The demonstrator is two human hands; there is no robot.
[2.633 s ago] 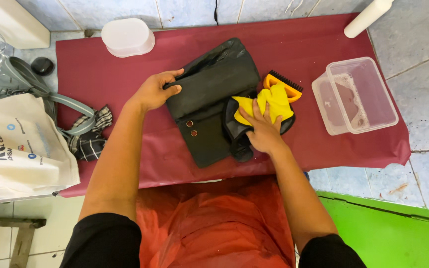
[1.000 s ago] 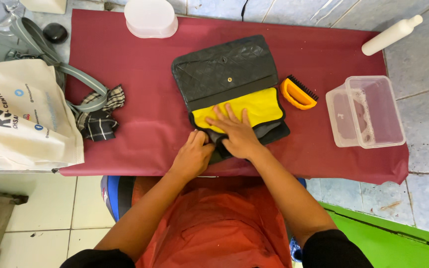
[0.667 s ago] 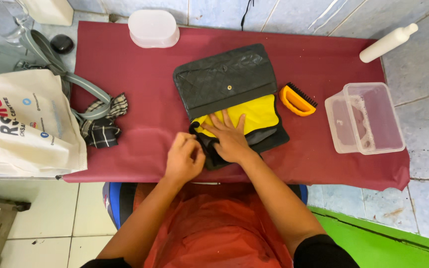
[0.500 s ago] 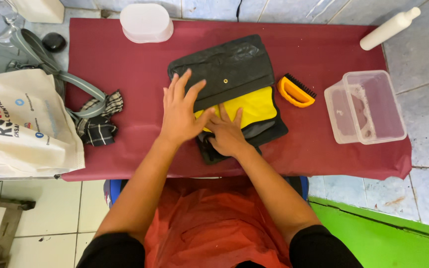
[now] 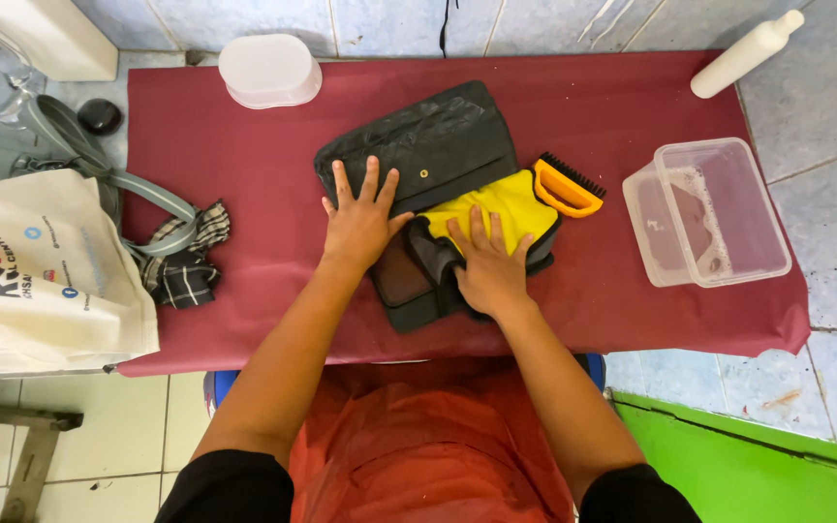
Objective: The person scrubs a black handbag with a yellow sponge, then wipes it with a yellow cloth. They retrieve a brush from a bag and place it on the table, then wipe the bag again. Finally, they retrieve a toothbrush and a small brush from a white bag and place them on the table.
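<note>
My left hand (image 5: 360, 221) has moved up and now lies open, flat on the black bag (image 5: 428, 155); my right hand (image 5: 488, 271) stays open beside it, pressing the yellow cloth (image 5: 501, 205) (half tucked in).

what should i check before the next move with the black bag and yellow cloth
1. Left hand flat on the black bag flap: ok.
2. Right hand pressing the yellow cloth: ok.
3. Cloth fully tucked into the bag: not ok, a yellow part shows.
4. Orange brush free of the bag: cannot tell, it touches the cloth's edge.
5. Clear plastic container out of the way: ok, apart at the right.
6. Bag fully on the maroon table cover: ok.
</note>
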